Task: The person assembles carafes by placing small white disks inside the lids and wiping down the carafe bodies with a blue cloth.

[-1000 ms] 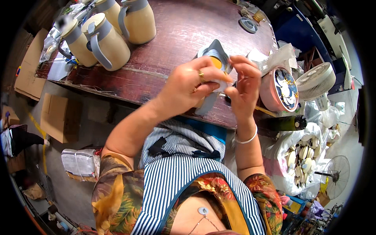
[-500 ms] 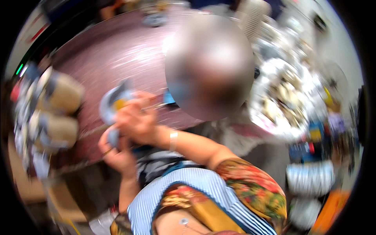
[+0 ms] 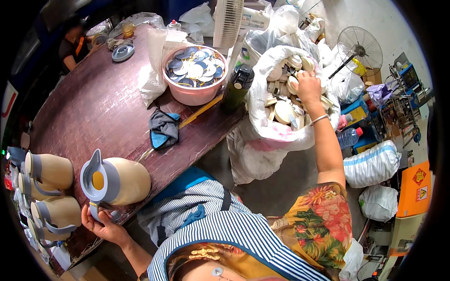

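Observation:
Near the table's front edge stands a cream jug point(image 3: 127, 180) with a grey-blue collar, spout and handle, its round mouth showing a yellow inside. My left hand point(image 3: 107, 228) is closed around its handle, thumb and fingers curled. Far to the right, my right hand point(image 3: 309, 90) reaches into a big white plastic sack point(image 3: 262, 122) full of cream round lids point(image 3: 284, 112). Its fingers are curled down over a lid; the fingertips are partly hidden among the pile.
Several similar jugs point(image 3: 56, 210) line the table's left edge. Farther back are a pink tub point(image 3: 194, 96) of blue and white discs, a dark bottle point(image 3: 237, 89), a grey cloth point(image 3: 164, 129) and a blue-grey ring part point(image 3: 123, 52). A fan point(image 3: 358, 49) stands beyond the sack.
My right hand has left the jug at the left and moved far right into the sack of lids. My left hand stays at the jug's handle. The view has become sharp.

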Available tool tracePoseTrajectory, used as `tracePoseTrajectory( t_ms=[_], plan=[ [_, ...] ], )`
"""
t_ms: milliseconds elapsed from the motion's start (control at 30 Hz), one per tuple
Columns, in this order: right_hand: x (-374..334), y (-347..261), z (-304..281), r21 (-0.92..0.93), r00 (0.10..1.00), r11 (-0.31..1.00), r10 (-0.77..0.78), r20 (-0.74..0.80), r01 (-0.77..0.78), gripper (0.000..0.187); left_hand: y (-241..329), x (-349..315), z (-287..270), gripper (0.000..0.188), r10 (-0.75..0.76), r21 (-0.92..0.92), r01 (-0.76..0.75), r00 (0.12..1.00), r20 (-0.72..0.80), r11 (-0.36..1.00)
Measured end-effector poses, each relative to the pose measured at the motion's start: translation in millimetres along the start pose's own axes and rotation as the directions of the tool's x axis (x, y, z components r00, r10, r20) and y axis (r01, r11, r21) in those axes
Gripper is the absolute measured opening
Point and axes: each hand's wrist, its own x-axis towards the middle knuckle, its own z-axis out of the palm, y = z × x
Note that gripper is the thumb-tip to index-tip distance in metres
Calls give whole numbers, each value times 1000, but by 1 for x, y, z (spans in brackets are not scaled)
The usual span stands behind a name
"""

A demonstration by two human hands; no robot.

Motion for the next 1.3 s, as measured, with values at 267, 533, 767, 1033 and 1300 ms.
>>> tracePoseTrajectory(
  t_ms=[267,533,767,1033,1300],
  plan=[
    [15,-7,96,-203,994,979,-30,-104,9,15,-22,1,-12,36,-30,-100,35,998,46,994],
    [-53,-55,-118,963,956,134,151,-252,233,44,42,22,22,33,6,-25,1,966,259,1000],
    [-70,-262,-269,103,-65,-486,-317,-946,868,43,76,25,-13,33,-54,-182,208,788,613,961],
    [-84,-308,-339,-120,-495,-703,-359,-791,701,43,96,27,-52,38,-139,-144,325,708,693,935],
    [-98,-323,-334,-101,-463,-806,-229,-856,584,38,90,19,-48,35,72,-225,97,767,638,969]
  ],
)
